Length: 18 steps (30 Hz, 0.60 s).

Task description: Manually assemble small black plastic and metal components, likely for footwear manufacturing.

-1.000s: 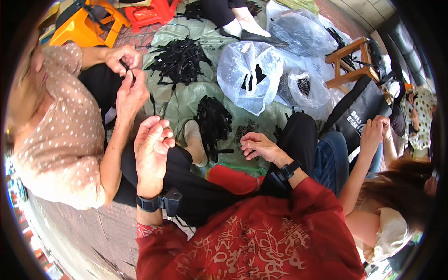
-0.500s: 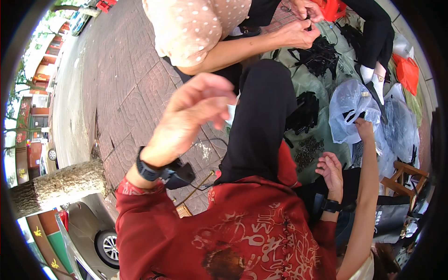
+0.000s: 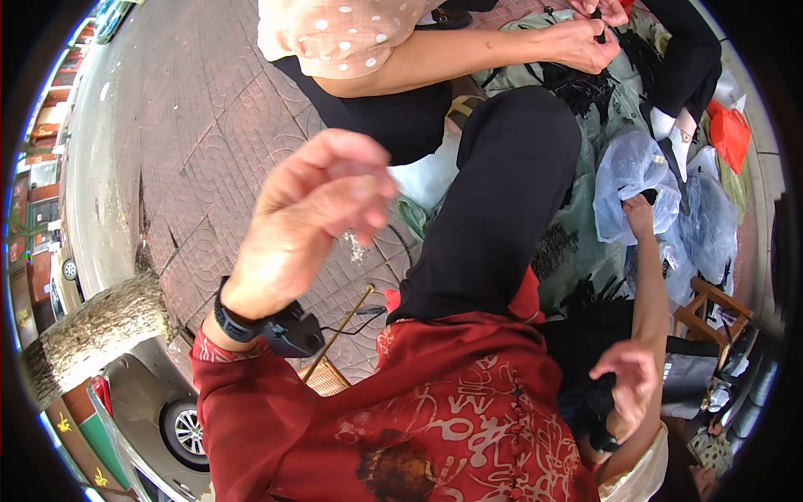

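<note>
My left hand [image 3: 305, 226] is raised in the air left of my black-trousered knee [image 3: 519, 184], its fingers loosely bent and a little blurred. Nothing shows in it. A dark strap with a black device [image 3: 293, 330] circles that wrist. My right hand [image 3: 629, 381] hovers at the right of my red patterned shirt [image 3: 468, 402], fingers slightly curled and apart, with nothing visible in them. It is nearest to another person's bare forearm [image 3: 651, 293]. That person's hand reaches into a clear plastic bag [image 3: 627, 167], where something black shows.
A person in a dotted sleeve [image 3: 335, 38] works at something small and dark with both hands [image 3: 590, 42]. A green sheet [image 3: 577, 197] carries heaps of black pieces [image 3: 585, 88]. Around are a wooden stool [image 3: 707, 314], an orange bag [image 3: 728, 134], a tree trunk [image 3: 109, 335] and a parked car [image 3: 155, 410].
My right hand has drawn back towards my body and to the right. My left hand has shifted slightly left. The whole view has tilted; the dotted-sleeved person's hands appear farther right.
</note>
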### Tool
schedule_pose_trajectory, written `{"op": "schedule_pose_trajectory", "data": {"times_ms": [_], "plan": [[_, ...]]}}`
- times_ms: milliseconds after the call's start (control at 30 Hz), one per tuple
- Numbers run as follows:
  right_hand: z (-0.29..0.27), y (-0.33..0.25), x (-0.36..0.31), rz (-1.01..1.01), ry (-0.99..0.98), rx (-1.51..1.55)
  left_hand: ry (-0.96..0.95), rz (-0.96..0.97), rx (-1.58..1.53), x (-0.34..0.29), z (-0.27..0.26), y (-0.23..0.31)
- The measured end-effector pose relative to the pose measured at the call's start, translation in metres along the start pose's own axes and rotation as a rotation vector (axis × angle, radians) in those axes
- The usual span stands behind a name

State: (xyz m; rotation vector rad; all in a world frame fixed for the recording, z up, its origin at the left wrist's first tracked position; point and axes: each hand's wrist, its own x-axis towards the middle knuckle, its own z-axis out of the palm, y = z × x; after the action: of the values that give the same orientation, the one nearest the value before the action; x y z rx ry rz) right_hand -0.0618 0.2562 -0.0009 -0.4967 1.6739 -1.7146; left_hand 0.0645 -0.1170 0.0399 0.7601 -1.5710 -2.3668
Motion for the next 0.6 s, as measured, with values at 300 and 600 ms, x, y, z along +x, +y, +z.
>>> {"op": "schedule_pose_trajectory", "data": {"times_ms": [300,600], "plan": [[0.000,0.006,-0.015,-0.156,-0.065,0.345,-0.680,-0.204,-0.256,0.025,0.128,0.003],[-0.004,0.044,-0.028,0.138,-0.145,0.231,-0.899,-0.181,0.038,0.093,0.261,-0.034]]}}
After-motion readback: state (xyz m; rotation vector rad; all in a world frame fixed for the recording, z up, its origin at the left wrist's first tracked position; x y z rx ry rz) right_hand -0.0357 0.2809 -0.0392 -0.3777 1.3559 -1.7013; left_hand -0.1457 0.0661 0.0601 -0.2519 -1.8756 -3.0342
